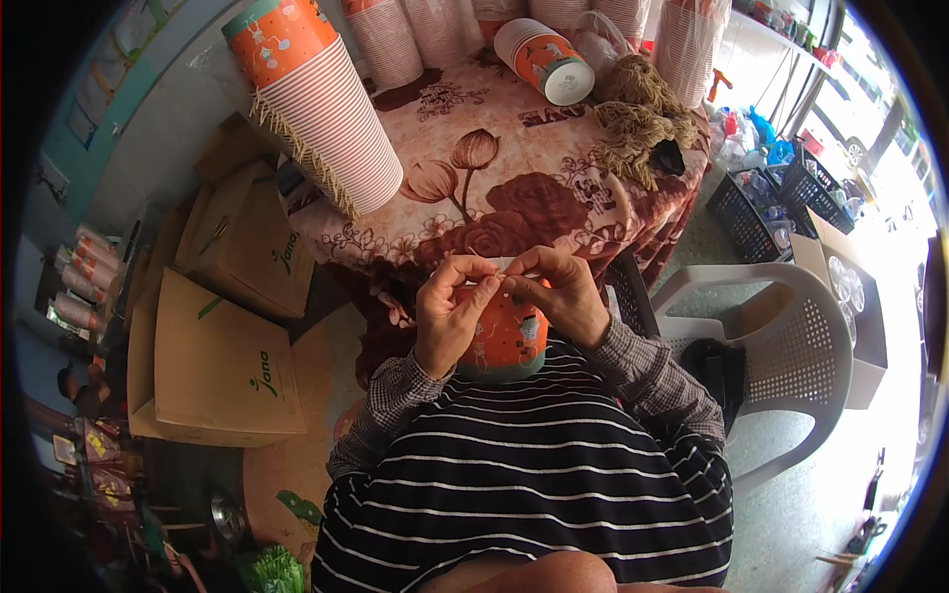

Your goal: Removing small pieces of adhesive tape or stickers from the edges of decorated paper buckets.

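Note:
An orange paper bucket (506, 341) with a green band and small printed figures rests against my lap. Over its top, my left hand (455, 308) and my right hand (563, 296) meet, thumbs and forefingers pinched together. A small pale bit (505, 265) shows between the fingertips; what it is stays too small to make out. Ahead on the table leans a tall nested stack of paper buckets (341, 128), with tan cords (306, 158) along its left side. Farther right lie a bundle of tan cord (633, 124) and a few nested buckets (547, 61) on their side.
A floral cloth covers the table (425, 232). Wrapped bucket stacks (384, 44) line its back. Cardboard boxes (222, 366) stand at left. On the right are a white plastic chair (796, 336) with a black item on it, a black crate (746, 212) and an open carton (865, 336).

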### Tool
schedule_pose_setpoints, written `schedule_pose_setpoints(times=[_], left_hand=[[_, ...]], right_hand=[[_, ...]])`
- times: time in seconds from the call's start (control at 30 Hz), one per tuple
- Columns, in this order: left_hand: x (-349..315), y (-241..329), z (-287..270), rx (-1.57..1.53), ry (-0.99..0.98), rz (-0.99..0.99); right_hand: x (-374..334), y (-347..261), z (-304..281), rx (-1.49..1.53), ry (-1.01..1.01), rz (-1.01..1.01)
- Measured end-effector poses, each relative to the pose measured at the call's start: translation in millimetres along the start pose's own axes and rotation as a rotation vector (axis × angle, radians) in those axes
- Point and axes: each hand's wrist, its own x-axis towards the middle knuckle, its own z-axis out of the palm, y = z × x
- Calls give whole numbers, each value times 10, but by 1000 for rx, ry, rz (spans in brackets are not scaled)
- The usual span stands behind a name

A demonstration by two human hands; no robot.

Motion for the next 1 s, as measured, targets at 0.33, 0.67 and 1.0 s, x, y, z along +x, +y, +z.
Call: schedule_pose_setpoints(times=[0.33,0.67,1.0], left_hand=[[-16,-9,7,212,46,93],[44,45,10,457,56,357],[47,133,13,516,62,346]], right_hand=[[-39,17,71,-130,46,-12],[-53,-29,68,-98,25,0],[-44,21,61,-124,50,-65]])
